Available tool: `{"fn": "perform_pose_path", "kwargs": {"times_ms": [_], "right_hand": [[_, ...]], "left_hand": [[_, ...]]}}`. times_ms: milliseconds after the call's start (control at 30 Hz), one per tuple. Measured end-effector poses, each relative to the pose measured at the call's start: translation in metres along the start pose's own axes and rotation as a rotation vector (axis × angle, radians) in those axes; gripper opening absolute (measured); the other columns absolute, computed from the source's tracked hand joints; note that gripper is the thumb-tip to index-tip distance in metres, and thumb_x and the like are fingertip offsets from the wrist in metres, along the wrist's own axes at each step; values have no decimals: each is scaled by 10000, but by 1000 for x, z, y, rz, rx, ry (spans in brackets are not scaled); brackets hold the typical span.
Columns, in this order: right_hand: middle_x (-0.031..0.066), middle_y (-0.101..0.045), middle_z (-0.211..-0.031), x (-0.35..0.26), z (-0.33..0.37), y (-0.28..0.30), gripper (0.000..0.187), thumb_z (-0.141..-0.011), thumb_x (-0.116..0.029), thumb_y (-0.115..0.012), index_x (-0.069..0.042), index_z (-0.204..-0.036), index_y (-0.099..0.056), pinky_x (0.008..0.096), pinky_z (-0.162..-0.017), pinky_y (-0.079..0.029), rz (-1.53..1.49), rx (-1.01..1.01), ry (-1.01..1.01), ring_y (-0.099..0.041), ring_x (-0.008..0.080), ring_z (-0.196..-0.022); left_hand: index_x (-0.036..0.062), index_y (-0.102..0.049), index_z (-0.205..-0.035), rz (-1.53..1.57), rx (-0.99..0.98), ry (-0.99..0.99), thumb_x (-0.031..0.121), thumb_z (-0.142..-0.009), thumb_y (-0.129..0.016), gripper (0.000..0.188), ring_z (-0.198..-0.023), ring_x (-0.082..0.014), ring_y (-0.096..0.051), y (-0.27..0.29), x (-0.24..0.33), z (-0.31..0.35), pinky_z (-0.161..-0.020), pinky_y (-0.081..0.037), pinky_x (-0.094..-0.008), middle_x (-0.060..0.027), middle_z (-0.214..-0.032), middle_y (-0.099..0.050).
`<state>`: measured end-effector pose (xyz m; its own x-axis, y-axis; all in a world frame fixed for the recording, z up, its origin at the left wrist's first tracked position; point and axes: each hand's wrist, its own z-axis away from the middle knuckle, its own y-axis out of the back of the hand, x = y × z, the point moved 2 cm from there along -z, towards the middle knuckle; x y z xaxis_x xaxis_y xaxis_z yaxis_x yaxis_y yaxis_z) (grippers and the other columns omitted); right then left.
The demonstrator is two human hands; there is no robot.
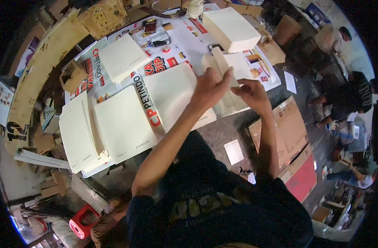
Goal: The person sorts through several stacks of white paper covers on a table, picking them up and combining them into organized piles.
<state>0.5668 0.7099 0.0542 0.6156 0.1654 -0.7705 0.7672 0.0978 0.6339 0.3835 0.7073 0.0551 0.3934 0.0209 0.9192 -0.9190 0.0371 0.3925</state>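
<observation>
Over the right part of the table, both my hands are at a small batch of cream paper sheets [225,66], bent upward between them. My left hand [209,89] grips the batch from the left, its thumb up along the curled paper. From the right, my right hand [254,96] pinches the edge of the same sheets, thumb and forefinger together. How many sheets are held cannot be made out. Just left of my left hand lies a flat paper stack [170,93]. Beyond my hands stands a taller block of paper [234,31].
More paper stacks [124,124] lie along the left, one [122,58] farther back. A printed sheet [189,39] covers the table. Flattened cardboard [290,128] and a loose page [233,151] are below its right side. A red stool [84,221] stands lower left; several people sit at right.
</observation>
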Motion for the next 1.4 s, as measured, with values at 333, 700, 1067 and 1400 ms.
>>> {"fn": "perform_pose_path", "kwargs": {"times_ms": [333, 700, 1067, 1400], "right_hand": [[21, -673, -720, -7, 13, 5, 361, -756, -239, -825, 14, -987, -710, 217, -505, -405, -67, -76, -193, -546, 47, -604], [32, -656, -711, 7, 16, 24, 316, -828, -190, -743, 25, -1055, -698, 238, -568, -411, -199, 67, -73, -525, 74, -625], [107, -715, -880, -113, 51, 78, 264, -842, -121, -724, 31, -1055, -695, 266, -666, -532, 10, 606, 370, -643, 106, -775], [225, -631, -837, -137, 62, -175, 199, -835, -155, -598, 28, -879, -661, 496, -661, -547, 469, -96, 562, -666, 378, -772]], "left_hand": [[-144, -460, -1263, -73, -12, 165, 759, -808, -504, 1012, -1156, -443, -571, -23, -6, -33, -891, -543, -473, -361, -1153, -562], [-26, -556, -1041, -217, 233, -131, 206, -736, -739, 425, -867, -296, -685, -27, -24, -35, -788, -537, -448, -177, -813, -664], [-1, -526, -1303, 139, 353, 72, 70, -888, -655, 440, -904, -161, -649, 234, -19, 158, -725, -528, -278, -124, -1048, -683], [-83, -451, -1335, -671, 567, 218, 55, -853, -596, 522, -985, -414, -638, 232, -126, 212, -847, -505, -463, -325, -1011, -633]]}}
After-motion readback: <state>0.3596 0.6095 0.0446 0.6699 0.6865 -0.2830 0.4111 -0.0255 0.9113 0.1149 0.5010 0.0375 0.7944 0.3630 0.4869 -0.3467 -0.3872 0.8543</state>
